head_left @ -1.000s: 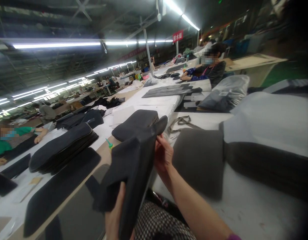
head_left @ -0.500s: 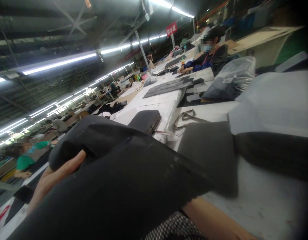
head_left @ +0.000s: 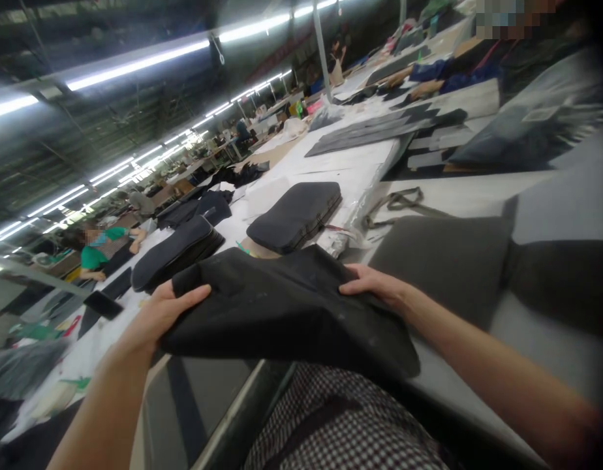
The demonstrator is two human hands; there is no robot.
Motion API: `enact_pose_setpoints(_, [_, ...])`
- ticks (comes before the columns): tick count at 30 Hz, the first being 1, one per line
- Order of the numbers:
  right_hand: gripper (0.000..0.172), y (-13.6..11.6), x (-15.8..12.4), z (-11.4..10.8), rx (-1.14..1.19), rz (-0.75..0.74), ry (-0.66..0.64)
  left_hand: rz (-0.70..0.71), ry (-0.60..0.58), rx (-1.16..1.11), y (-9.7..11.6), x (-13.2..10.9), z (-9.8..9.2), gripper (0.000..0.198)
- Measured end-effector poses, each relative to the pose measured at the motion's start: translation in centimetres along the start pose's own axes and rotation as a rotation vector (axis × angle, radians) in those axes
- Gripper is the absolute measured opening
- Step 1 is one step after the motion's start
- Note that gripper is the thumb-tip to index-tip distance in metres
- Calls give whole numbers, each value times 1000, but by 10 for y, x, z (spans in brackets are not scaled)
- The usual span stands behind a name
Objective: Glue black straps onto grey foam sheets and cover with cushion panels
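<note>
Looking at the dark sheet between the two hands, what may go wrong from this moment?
The dark sheet looks flexible and wrinkled between the left hand and right hand, so uneven pulling might deepen the creases.

Its far edge appears close to the dark stack in the view; a forward swing could perhaps brush that stack and shift it.

Nothing legible; pale label (head_left: 537, 113) on bag (head_left: 502, 140) blurred.

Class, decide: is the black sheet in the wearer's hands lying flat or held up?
The black sheet is held up: the left hand and right hand pinch it, thumbs on top, and its surface bends unevenly.
</note>
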State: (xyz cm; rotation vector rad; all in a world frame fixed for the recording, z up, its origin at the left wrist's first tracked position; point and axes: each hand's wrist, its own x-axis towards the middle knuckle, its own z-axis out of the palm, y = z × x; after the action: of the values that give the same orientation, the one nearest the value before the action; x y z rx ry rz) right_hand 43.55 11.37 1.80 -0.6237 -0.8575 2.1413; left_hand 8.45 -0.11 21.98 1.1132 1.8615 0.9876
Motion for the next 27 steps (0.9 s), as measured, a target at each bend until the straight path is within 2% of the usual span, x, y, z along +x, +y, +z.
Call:
enact_pose_setpoints(2, [56, -8, 4, -2, -68, 42, -74, 3, -10, -15, -4, 3, -2, 46])
enact_pose_setpoints(3, [56, -12, 6, 0, -59, 20, -65, -3, -21, -31, -5, 3, -3, 45])
enact_pose_setpoints(6, [54, -27, 9, 8, -3, -22, 18, -35, -28, -83, -12, 4, -4, 44])
enact_pose_setpoints(10, [49, -35, 16, 11, -30, -10, 117, -91, 51, -143, -26, 9, -9, 44])
enact_pose_setpoints(15, [40, -41, 25, 7, -212, -58, 120, -83, 57, -167, -45, 15, -17, 42])
enact_pose_setpoints(18, [30, -50, 25, 12, -360, -78, 155, -93, 64, -175, -52, 17, -22, 43])
enact_pose_setpoints(20, [29, -56, 22, 19, -422, -100, 142, -112, 54, -193, -56, 18, -25, 44])
enact_pose_setpoints(23, [46, -60, 14, 30, -518, -190, 55, -90, 50, -206, -61, 16, -33, 47])
enact_pose_setpoints(25, [65, -58, 10, 36, -614, -245, 22, -27, 61, -216, -66, 10, -41, 51])
enact_pose_setpoints(27, [85, -49, 9, 41, -661, -213, 16, 52, 95, -216, -72, -3, -51, 54])
